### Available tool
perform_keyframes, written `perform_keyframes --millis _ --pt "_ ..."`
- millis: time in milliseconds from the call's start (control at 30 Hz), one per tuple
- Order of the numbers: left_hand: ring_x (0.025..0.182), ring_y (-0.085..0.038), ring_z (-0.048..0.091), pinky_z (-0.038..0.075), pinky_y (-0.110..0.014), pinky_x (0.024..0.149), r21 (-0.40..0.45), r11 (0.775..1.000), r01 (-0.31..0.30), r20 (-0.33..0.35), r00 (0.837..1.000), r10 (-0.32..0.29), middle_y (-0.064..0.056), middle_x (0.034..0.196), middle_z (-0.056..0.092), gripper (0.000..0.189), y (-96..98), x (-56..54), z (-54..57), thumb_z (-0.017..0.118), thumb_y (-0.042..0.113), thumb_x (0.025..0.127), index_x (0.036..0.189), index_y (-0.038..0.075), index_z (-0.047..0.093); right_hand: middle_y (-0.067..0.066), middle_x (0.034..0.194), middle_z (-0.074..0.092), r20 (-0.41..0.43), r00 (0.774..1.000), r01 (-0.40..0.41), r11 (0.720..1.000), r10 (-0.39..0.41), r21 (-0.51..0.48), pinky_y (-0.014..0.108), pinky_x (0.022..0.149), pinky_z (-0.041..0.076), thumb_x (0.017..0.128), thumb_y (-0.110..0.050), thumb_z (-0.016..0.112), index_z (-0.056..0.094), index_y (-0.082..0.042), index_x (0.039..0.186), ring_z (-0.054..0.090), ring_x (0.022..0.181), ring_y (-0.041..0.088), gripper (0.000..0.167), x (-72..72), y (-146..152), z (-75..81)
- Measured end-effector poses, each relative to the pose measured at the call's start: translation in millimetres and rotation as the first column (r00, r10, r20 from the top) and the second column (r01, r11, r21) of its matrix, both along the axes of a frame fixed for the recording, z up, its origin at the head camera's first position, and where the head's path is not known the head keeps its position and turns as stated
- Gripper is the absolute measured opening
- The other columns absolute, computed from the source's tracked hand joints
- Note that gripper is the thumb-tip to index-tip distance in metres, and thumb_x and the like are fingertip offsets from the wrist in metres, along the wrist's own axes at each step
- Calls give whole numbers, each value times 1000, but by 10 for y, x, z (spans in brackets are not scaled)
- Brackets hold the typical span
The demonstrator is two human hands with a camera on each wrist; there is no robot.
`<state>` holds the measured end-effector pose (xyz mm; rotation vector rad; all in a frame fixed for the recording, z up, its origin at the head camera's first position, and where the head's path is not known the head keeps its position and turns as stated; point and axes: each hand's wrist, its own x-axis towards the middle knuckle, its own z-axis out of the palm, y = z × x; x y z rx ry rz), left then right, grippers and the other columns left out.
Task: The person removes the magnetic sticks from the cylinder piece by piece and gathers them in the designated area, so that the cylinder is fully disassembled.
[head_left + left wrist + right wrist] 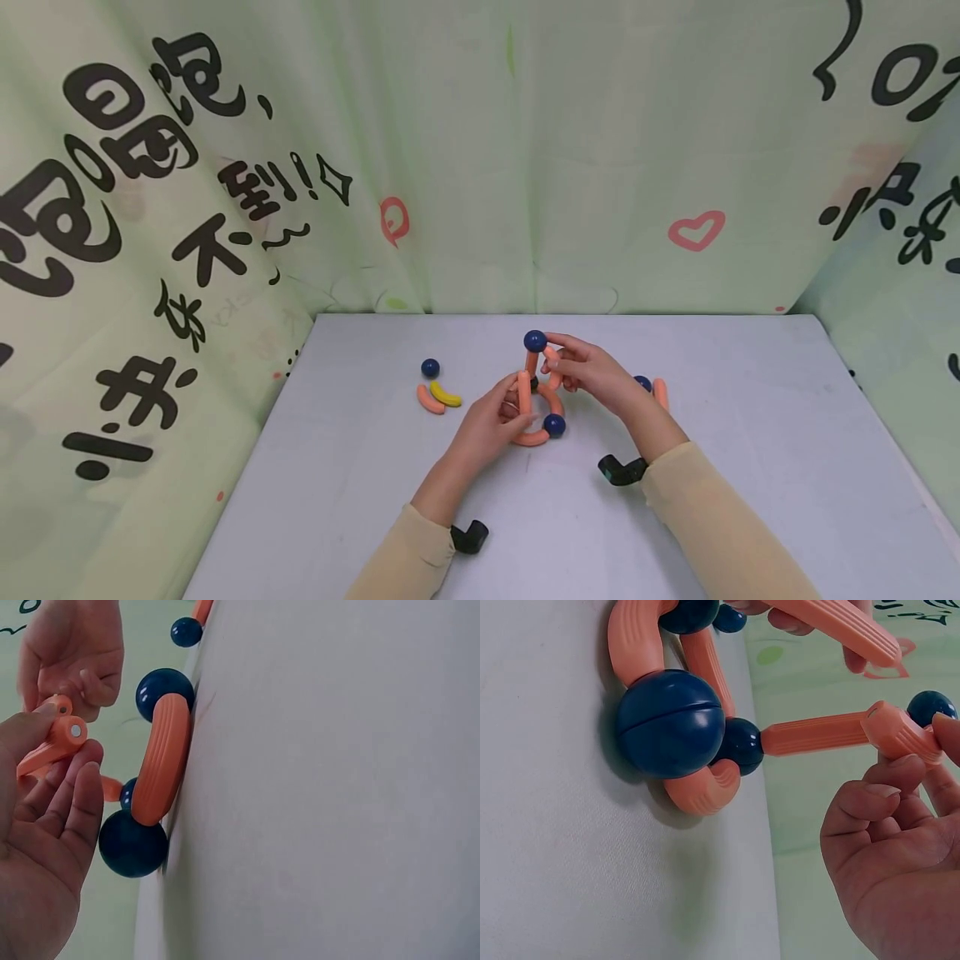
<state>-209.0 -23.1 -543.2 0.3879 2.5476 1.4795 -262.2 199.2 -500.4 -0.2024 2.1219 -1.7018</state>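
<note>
My left hand (487,425) pinches a straight orange magnetic rod (524,390) between thumb and fingers, its magnet end showing in the left wrist view. With thumb and fingertips, my right hand (588,371) pinches a short curved orange magnetic rod (900,733) beside a blue ball (535,341). That ball tops an upright orange rod (814,733), which rises from a lower blue ball (742,746). Below the hands, curved orange rods (161,761) and blue balls (554,426) join in a loop on the table. The left hand partly hides this loop in the head view.
Left on the white table (337,500) lie a loose blue ball (430,368), a curved orange rod (429,400) and a curved yellow rod (446,395). Behind the right forearm are another blue ball (642,382) and an orange rod (661,393). A printed curtain (600,167) hangs behind.
</note>
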Motion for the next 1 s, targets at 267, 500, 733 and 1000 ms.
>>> perform_keyframes --millis 267,500,733,1000 --pt "88 -5 63 55 -22 79 -17 998 -55 -18 998 55 4 108 63 79 -122 18 11 75 31 89 153 36 29 24 123 61 7 1000 7 1000 -7 -2 31 74 46 97 -34 63 40 -23 150 52 76 18 59 1 -10 0" --pt "84 -6 63 55 -24 72 0 994 -112 20 994 112 5 108 62 75 -271 -15 24 76 30 88 150 39 33 23 122 61 11 1000 5 1000 -5 7 31 74 46 97 -36 63 38 -24 152 50 75 18 62 -10 -6 2" --pt "82 -12 63 53 -27 70 20 984 -175 23 984 175 3 111 59 75 -483 -75 17 75 32 88 151 35 34 17 115 63 11 1000 -1 1000 1 -8 33 73 47 96 -35 65 40 -24 151 49 72 17 62 -1 -16 20" --pt "83 -12 65 53 -29 69 15 965 -261 48 964 260 1 110 58 73 -778 -167 8 75 32 88 149 36 35 22 118 61 24 1000 4 1000 -4 -11 32 73 47 96 -35 65 39 -24 152 49 74 17 62 -18 -10 -17"
